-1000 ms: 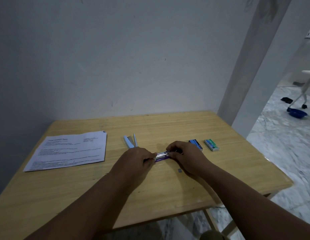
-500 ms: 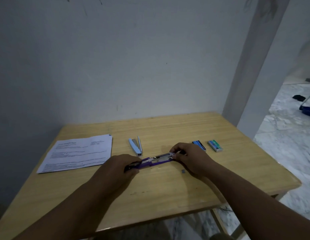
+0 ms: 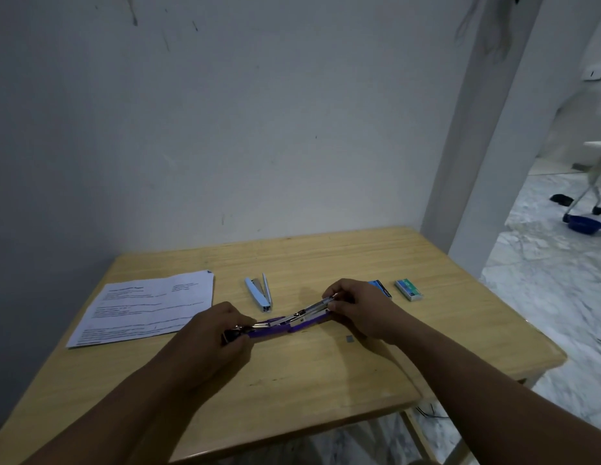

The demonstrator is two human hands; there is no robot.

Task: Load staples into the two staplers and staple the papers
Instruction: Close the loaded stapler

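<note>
The wooden worktop (image 3: 426, 263) stands against a pale wall, its right edge beside a doorway. The papers (image 3: 148, 305) lie flat near the left edge, not yet stapled. At the middle, the purple stapler (image 3: 285, 322) is now swung fully open and stretched almost flat between the two hands; a second ago it was folded short between them, so the metal magazine is exposed and, by judgement, ready to take a strip. The left hand (image 3: 212, 337) grips the stapler's left end with curled fingers, and the right hand (image 3: 356, 308) pinches the raised metal rail at its right end. The light blue stapler (image 3: 259, 293) lies just behind, partly open, untouched. Toward the right edge sit the blue staple box (image 3: 381, 287) and the green staple box (image 3: 408, 289), close together. A small staple strip (image 3: 349, 338) rests just in front of the right wrist, likely the next thing to go in.
</note>
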